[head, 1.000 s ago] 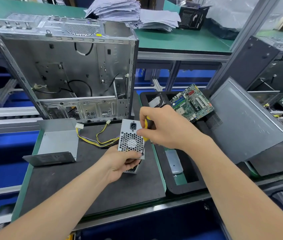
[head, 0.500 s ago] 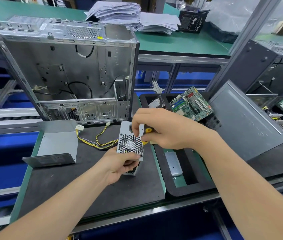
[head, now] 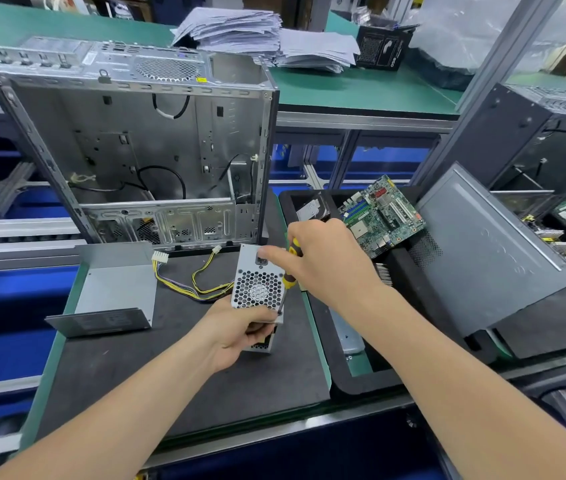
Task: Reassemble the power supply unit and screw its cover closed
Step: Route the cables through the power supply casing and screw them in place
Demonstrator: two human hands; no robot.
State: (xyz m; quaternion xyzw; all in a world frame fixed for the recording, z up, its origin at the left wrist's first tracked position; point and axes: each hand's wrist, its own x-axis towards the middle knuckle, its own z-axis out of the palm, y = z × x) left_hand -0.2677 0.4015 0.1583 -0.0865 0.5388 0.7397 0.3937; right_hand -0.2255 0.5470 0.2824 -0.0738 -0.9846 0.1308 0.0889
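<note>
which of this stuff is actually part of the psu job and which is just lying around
In the job: power supply unit, gripped by the left hand; screwdriver in the right hand; grey metal cover on the mat.
Lying about: open computer case; motherboard; side panel; paper stacks.

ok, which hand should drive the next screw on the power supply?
Right. The right hand grips the screwdriver, its tip at the lower corner of the grille face of the power supply. The left hand holds that unit from below.
</note>
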